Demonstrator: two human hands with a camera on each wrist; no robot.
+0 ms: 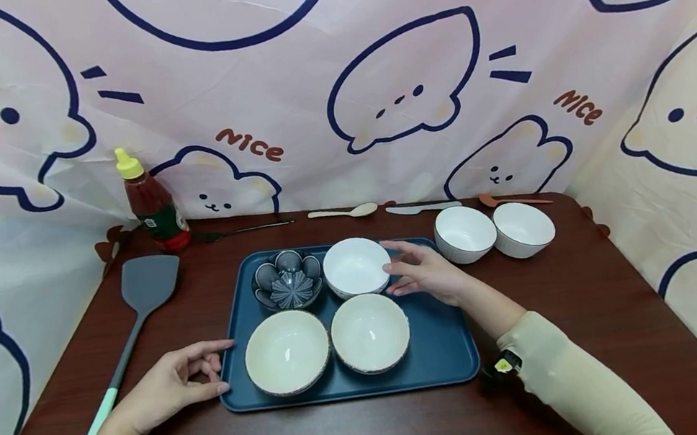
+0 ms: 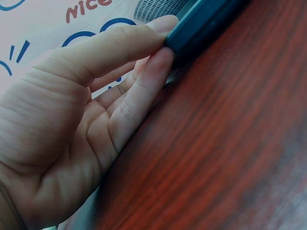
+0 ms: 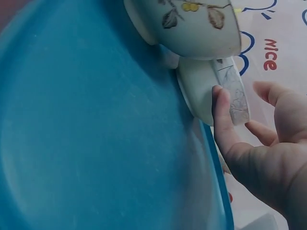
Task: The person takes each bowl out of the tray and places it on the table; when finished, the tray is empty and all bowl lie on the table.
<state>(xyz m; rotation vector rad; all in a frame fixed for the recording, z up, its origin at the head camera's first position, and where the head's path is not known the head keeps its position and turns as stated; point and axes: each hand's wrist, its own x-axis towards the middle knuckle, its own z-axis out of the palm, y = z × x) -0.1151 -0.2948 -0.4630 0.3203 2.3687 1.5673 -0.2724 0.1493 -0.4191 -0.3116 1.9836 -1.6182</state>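
A blue tray (image 1: 440, 351) lies on the table and bears several bowls. At its left edge my left hand (image 1: 175, 380) pinches the rim between thumb and finger, as the left wrist view shows. My right hand (image 1: 423, 270) is at the right side of the white bowl (image 1: 356, 264) at the tray's back, fingers spread beside its rim; one finger overlaps the bowl's patterned wall (image 3: 232, 91). In front of it stands a cream bowl (image 1: 371, 334), with a larger cream bowl (image 1: 288, 352) to the left. A dark flower-shaped bowl (image 1: 291, 282) fills the back left.
Two white bowls (image 1: 464, 232) stand right of the tray. A grey spatula (image 1: 151, 285) with a mint handle lies at left, near a sauce bottle (image 1: 154, 205). Along the back edge lie a cream spoon (image 1: 361, 210), a white knife (image 1: 422, 208) and a brown utensil (image 1: 516, 200).
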